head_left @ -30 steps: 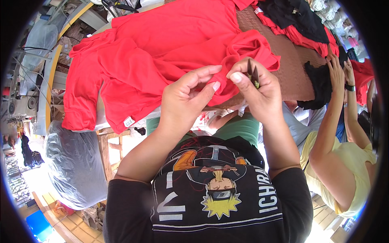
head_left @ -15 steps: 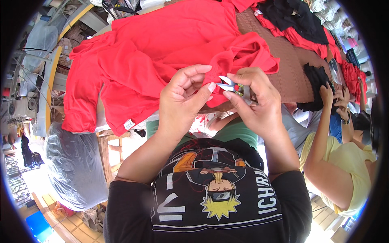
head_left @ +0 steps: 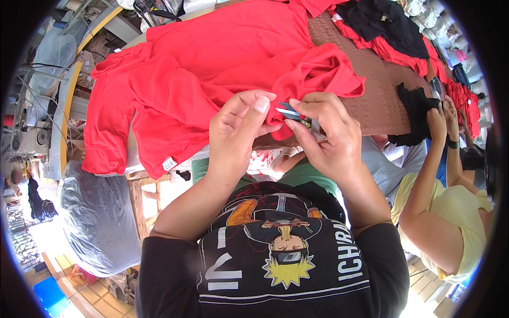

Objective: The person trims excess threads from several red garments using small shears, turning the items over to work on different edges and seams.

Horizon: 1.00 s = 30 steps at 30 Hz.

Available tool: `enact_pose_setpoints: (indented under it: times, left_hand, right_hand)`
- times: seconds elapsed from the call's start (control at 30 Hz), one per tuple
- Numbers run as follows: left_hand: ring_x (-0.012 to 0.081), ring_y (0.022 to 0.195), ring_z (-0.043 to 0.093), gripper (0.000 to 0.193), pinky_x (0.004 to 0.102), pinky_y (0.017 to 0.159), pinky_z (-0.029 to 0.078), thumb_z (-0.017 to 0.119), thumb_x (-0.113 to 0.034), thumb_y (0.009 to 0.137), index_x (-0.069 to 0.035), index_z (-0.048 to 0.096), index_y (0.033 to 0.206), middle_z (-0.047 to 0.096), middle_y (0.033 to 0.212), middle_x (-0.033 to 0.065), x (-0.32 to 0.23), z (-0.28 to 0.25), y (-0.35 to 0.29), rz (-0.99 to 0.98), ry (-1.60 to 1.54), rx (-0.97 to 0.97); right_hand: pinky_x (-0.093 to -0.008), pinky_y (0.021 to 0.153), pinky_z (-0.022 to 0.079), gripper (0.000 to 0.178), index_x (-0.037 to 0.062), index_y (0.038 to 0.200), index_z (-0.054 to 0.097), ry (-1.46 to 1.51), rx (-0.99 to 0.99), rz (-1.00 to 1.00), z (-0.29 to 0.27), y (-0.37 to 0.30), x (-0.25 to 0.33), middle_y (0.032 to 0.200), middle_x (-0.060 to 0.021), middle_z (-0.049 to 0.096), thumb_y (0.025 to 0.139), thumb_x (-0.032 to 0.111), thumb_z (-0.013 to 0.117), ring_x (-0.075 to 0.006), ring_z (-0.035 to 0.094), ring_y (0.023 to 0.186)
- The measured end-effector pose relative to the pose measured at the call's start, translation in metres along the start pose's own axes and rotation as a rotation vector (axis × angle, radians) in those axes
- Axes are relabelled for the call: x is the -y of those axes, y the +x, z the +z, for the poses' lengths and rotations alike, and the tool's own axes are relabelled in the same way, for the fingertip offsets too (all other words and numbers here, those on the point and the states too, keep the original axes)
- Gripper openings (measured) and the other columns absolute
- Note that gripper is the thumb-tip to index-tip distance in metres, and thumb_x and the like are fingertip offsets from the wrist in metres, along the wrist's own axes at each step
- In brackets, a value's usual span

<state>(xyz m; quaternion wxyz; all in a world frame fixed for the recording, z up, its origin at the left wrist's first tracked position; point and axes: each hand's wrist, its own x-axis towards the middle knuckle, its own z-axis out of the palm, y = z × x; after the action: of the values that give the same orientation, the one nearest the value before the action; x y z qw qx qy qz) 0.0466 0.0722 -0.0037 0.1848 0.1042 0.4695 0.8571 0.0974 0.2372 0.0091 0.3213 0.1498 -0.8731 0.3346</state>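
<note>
A red garment lies rumpled over the table in front of me, its sleeves and hem spread to the left. My left hand is closed at the garment's near edge, fingers curled and thumb raised beside the index finger. Its grip on the cloth is partly hidden. Just to the right, my right hand holds small thread snips between thumb and fingers. The blades point left at the bunched cloth, a narrow gap between them. Most of the snips' handle is hidden by my fingers.
A brown padded cover lies on the table, with black and red garments at the far right. A co-worker in a yellow top handles black cloth. A plastic-wrapped bundle stands at my left.
My left thumb has lifted and moved back from the cloth by the blades. The snips' blades have come closer together, and my right hand has shifted slightly left. The co-worker's hands moved too.
</note>
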Motion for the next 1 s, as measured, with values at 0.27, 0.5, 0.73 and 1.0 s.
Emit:
enact_pose_setpoints:
  times: [0.27, 0.5, 0.73, 1.0]
  left_hand:
    - [0.0083, 0.093, 0.059, 0.028, 0.0227, 0.084, 0.050, 0.065, 0.006, 0.087, 0.001, 0.057, 0.113, 0.063, 0.103, 0.0059, 0.012, -0.003, 0.001, 0.109, 0.056, 0.066]
    - [0.0085, 0.097, 0.058, 0.034, 0.0242, 0.088, 0.049, 0.063, 0.009, 0.086, 0.002, 0.056, 0.118, 0.062, 0.109, 0.0076, 0.010, -0.003, -0.001, 0.114, 0.185, 0.074]
    - [0.0136, 0.105, 0.061, 0.041, 0.0276, 0.091, 0.052, 0.059, 0.007, 0.088, 0.004, 0.052, 0.129, 0.061, 0.119, 0.0123, 0.006, -0.002, -0.002, 0.094, 0.147, 0.111]
    - [0.0137, 0.110, 0.059, 0.040, 0.0270, 0.092, 0.050, 0.058, 0.003, 0.091, 0.005, 0.052, 0.130, 0.058, 0.129, 0.0146, 0.002, -0.007, -0.001, -0.077, 0.148, 0.120]
  right_hand:
    - [-0.0297, 0.057, 0.052, 0.028, 0.0020, 0.096, 0.067, -0.066, -0.014, -0.055, 0.001, 0.000, 0.000, 0.089, -0.0128, 0.065, 0.070, 0.000, 0.079, -0.0232, 0.067, 0.072]
    - [-0.0297, 0.063, 0.052, 0.028, 0.0010, 0.097, 0.067, -0.031, -0.050, -0.027, -0.001, -0.002, -0.002, 0.088, -0.0117, 0.065, 0.071, -0.002, 0.078, -0.0231, 0.066, 0.076]
    - [-0.0270, 0.068, 0.048, 0.032, 0.0000, 0.100, 0.067, 0.109, -0.103, -0.031, -0.007, 0.006, -0.007, 0.093, -0.0095, 0.065, 0.070, -0.004, 0.078, -0.0160, 0.061, 0.080]
    - [-0.0267, 0.051, 0.043, 0.012, 0.0040, 0.081, 0.068, 0.727, 0.263, -0.099, -0.024, 0.011, -0.021, 0.071, -0.0032, 0.061, 0.074, 0.005, 0.077, -0.0146, 0.057, 0.058]
